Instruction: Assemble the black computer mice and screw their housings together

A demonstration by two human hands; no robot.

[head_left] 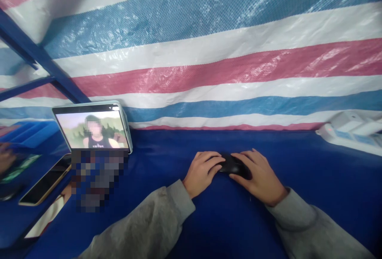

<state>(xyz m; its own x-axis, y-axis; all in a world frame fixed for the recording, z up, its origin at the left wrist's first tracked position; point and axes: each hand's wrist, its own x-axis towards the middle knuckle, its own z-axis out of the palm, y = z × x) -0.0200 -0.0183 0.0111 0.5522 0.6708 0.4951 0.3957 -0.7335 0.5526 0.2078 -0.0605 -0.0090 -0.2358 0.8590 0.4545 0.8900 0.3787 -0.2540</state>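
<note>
A black computer mouse (234, 165) lies on the blue tabletop (221, 215) between my two hands. My left hand (204, 169) is closed on the mouse's left end, its fingertips on the top and near edge. Around the right end, my right hand (258, 173) has its thumb on the near side and its fingers over the far side. Both hands rest low, close to the table surface. The mouse's underside is hidden.
At the left stands a tablet (94, 129) with a picture on its screen. A phone (46, 181) lies before it, near a blue tray (32, 133). Another person's blurred hand (6, 157) shows at the left edge. White power strips (355, 133) sit at the right, before a striped sheet (209, 64).
</note>
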